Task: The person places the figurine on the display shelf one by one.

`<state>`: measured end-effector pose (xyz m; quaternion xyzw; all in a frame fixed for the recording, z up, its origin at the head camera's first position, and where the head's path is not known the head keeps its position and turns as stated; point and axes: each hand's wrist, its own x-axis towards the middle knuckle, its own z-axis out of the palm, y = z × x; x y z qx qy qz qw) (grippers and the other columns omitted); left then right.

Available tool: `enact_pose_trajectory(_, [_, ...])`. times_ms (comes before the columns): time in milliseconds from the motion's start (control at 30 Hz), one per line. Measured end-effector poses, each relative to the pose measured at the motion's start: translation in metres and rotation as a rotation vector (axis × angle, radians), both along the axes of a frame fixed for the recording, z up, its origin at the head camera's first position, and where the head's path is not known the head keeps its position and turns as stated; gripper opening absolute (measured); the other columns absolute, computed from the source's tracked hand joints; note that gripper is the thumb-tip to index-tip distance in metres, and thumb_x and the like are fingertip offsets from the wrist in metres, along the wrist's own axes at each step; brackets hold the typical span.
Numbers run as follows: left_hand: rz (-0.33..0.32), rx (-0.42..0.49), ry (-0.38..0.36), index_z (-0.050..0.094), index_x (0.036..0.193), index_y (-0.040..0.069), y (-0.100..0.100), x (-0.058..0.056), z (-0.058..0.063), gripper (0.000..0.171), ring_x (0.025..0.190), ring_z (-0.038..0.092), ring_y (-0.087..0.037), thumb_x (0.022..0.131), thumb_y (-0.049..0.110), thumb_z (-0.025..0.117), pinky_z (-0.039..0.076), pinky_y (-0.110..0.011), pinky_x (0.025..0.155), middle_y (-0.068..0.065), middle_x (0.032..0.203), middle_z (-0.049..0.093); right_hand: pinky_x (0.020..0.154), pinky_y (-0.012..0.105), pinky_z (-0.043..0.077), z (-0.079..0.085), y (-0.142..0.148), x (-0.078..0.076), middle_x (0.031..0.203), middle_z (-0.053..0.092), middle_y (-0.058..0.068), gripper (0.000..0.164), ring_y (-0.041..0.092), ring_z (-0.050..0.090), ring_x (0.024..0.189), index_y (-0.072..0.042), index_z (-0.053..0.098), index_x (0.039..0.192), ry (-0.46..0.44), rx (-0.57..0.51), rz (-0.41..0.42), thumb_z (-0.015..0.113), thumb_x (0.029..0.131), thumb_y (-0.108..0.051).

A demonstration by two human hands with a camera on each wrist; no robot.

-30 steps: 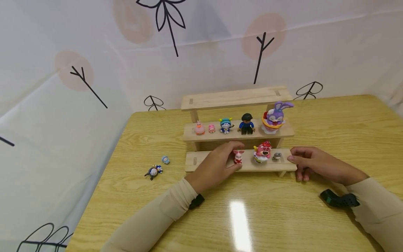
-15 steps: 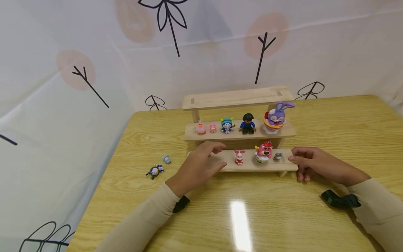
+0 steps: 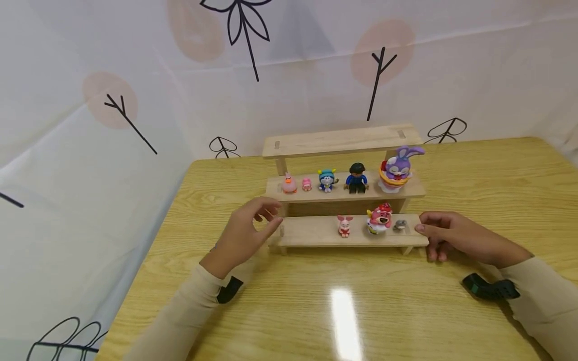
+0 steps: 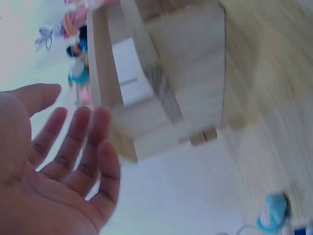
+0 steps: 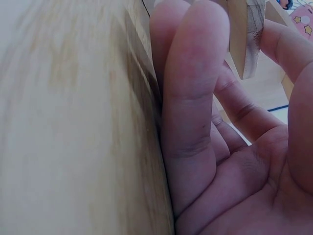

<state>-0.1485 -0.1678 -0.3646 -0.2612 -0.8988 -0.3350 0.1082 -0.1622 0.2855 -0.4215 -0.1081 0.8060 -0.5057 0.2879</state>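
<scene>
My left hand [image 3: 240, 235] hovers just left of the lowest board, fingers loosely bent and nothing between them; the left wrist view shows its palm and spread fingers. At the other end, my right hand [image 3: 460, 235] holds the tiered wooden shelf [image 3: 311, 231], thumb on the end of the lowest board and other fingers down by the table. A pink piglet figurine [image 3: 344, 226], a pink bear figurine [image 3: 380, 219] and a small grey figurine [image 3: 400, 225] stand on that board. In the right wrist view the board's end [image 5: 253, 39] lies between thumb and fingers.
On the middle board stand several figurines, among them a purple rabbit [image 3: 397, 170], a dark-capped toy man [image 3: 356, 178] and a blue horned figure [image 3: 326, 180]. A light-blue figurine [image 4: 275, 211] lies on the table at left. A printed cloth [image 3: 307, 100] hangs behind.
My left hand has let go of the piglet figurine, which stays on the lowest board, and has moved left past the shelf's end. My right hand has stayed in place.
</scene>
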Motion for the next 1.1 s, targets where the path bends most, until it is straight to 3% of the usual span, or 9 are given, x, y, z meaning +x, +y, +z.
enact_pose_trajectory(200, [0.114,-0.001,-0.111,0.066,0.12,0.012,-0.027,-0.011,0.003,0.022,0.093,0.065,-0.015,0.1,0.022,0.064,0.054,-0.037,0.081,-0.001,0.103,0.069,0.061,0.037,0.058,0.0,0.001,0.0,0.078,0.068,0.015,0.04,0.027,0.067,0.069,0.004,0.039,0.126,-0.009,-0.003,0.0,0.045,0.108,-0.031])
enact_pose_trajectory(333, [0.148,-0.028,-0.186,0.063,0.125,0.012,-0.041,-0.02,-0.002,0.027,0.096,0.064,-0.019,0.102,0.026,0.061,0.054,-0.039,0.083,-0.003,0.108,0.067,0.061,0.038,0.058,0.001,0.001,0.001,0.078,0.068,0.014,0.04,0.028,0.067,0.069,0.004,0.039,0.126,-0.014,-0.011,0.003,0.045,0.108,-0.031])
enact_pose_trajectory(733, [0.138,-0.185,-0.404,0.06,0.132,0.009,-0.076,-0.036,-0.017,0.03,0.106,0.06,-0.03,0.104,0.019,0.052,0.054,-0.041,0.079,-0.014,0.121,0.059,0.06,0.038,0.058,-0.001,-0.001,0.002,0.077,0.068,0.015,0.037,0.028,0.067,0.068,0.003,0.04,0.125,-0.004,-0.023,0.015,0.045,0.108,-0.03])
enact_pose_trajectory(933, [0.125,-0.271,-0.516,0.056,0.134,0.012,-0.087,-0.042,-0.019,0.037,0.106,0.06,-0.029,0.101,0.028,0.06,0.054,-0.041,0.079,-0.017,0.126,0.056,0.06,0.037,0.058,0.001,0.0,0.001,0.077,0.068,0.014,0.04,0.027,0.067,0.068,0.004,0.039,0.126,-0.009,-0.009,0.005,0.044,0.109,-0.031])
enact_pose_trajectory(1100, [0.116,-0.292,-0.562,0.058,0.129,0.012,-0.092,-0.044,-0.021,0.042,0.093,0.062,-0.023,0.096,0.036,0.067,0.053,-0.038,0.076,-0.015,0.117,0.06,0.06,0.037,0.058,0.001,0.001,0.0,0.077,0.068,0.013,0.037,0.026,0.067,0.068,0.003,0.04,0.125,0.0,-0.01,0.001,0.044,0.109,-0.03])
